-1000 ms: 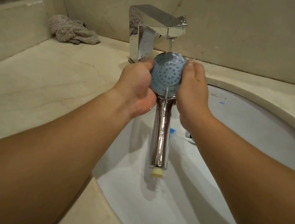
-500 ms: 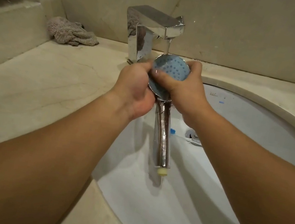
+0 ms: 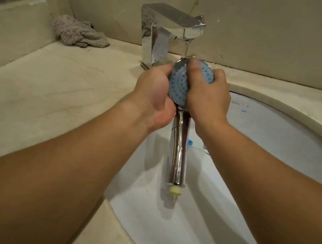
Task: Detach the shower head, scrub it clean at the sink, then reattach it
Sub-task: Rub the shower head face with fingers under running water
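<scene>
The shower head (image 3: 179,86) is hanging over the sink (image 3: 280,141), its blue face turned up just under the tap (image 3: 171,30), where a thin stream is falling on its far rim. The left hand (image 3: 152,92) is cupping the head's left edge, fingers curled behind it. The right hand (image 3: 207,95) is wrapping the right edge, thumb pressing across the nozzles. Wet chrome is probably making it slippery; it looks stiff and light, and the rim and neck seem the safest holds. The handle (image 3: 177,156) is pointing toward the person. In the sink, right of the handle, a blue-bristled brush (image 3: 190,142) is lying. A grey cloth (image 3: 79,32) is sitting on the counter left of the tap.
</scene>
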A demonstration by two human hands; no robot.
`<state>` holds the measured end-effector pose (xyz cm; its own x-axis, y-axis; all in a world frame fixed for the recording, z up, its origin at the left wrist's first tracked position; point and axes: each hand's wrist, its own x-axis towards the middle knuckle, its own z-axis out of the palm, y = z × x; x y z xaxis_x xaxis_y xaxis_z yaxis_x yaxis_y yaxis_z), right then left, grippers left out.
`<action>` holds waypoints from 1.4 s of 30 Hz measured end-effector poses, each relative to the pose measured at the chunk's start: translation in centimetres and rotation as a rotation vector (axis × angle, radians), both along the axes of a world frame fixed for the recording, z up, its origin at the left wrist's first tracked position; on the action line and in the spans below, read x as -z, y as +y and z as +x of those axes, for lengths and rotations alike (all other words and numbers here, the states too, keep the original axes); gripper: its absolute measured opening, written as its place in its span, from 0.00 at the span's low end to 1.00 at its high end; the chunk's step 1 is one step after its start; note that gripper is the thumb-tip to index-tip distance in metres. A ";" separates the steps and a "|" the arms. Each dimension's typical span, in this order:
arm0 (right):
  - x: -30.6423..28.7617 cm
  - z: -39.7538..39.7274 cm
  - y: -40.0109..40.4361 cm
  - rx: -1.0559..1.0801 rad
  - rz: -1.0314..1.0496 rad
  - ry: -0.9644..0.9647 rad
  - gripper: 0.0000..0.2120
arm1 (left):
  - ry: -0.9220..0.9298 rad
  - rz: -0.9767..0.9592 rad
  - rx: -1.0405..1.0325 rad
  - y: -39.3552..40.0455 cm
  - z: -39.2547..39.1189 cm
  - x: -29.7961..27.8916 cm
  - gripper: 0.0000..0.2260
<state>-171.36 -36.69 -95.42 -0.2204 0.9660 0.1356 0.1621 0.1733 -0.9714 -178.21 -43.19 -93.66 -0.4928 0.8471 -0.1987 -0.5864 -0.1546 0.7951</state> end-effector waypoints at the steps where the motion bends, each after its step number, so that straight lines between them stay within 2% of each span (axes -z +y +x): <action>1: 0.0 0.0 0.1 0.001 0.017 -0.026 0.22 | 0.025 -0.009 -0.010 0.0 0.1 0.1 0.17; 6: 0.3 0.5 0.3 -0.094 0.179 -0.125 0.19 | 0.013 -0.045 -0.062 0.0 -0.2 0.2 0.16; 9: 0.9 1.5 0.9 -0.327 0.204 -0.124 0.16 | -0.004 -0.053 -0.084 -0.2 -0.8 0.1 0.15; 11: 1.6 2.1 1.4 -0.505 0.148 -0.062 0.25 | -0.027 -0.070 -0.089 -0.3 -1.0 0.1 0.16; 13: 1.9 2.1 1.7 -0.566 0.118 -0.020 0.36 | -0.033 -0.085 -0.111 -0.1 -1.1 0.2 0.17; 14: 1.8 1.9 1.7 -0.556 0.104 0.007 0.37 | -0.031 -0.089 -0.120 0.0 -1.1 0.2 0.17; 16: 1.5 1.4 1.6 -0.511 0.087 0.053 0.31 | -0.018 -0.086 -0.122 0.1 -1.3 0.3 0.18; 18: 1.1 0.9 1.5 -0.440 0.109 0.014 0.23 | -0.006 -0.059 -0.117 0.2 -1.5 0.4 0.18; 20: 1.0 0.7 1.5 -0.372 0.119 -0.011 0.19 | -0.001 -0.029 -0.125 0.2 -1.5 0.5 0.16; 23: 1.6 0.9 1.4 -0.483 -0.011 0.125 0.18 | 0.001 -0.032 -0.142 0.2 -1.6 0.4 0.16; 25: 1.9 1.1 1.4 -0.619 -0.144 0.228 0.23 | -0.008 -0.038 -0.153 0.2 -2.0 0.5 0.17; 26: 1.9 1.2 1.3 -0.660 -0.171 0.240 0.26 | -0.012 -0.036 -0.155 0.2 -2.2 0.5 0.17; 28: 1.8 1.2 1.4 -0.659 -0.165 0.228 0.24 | -0.001 -0.026 -0.145 0.2 -2.3 0.6 0.17; 30: 1.5 1.1 1.6 -0.572 -0.142 0.240 0.18 | 0.117 -0.035 -0.120 0.2 -2.2 0.7 0.14; 32: 1.2 1.2 1.8 -0.479 -0.132 0.264 0.15 | 0.326 -0.043 -0.063 0.0 -2.1 0.9 0.12; 35: 1.0 1.4 1.6 -0.432 -0.109 0.275 0.15 | 0.532 -0.016 0.019 -0.3 -2.1 1.3 0.30; 36: 0.9 1.3 1.4 -0.429 -0.111 0.277 0.15 | 0.571 -0.006 0.022 -0.2 -2.2 1.4 0.33; 42: 0.1 0.9 0.1 -0.467 -0.274 0.390 0.16 | 0.670 -0.006 -0.050 0.0 -1.8 1.3 0.24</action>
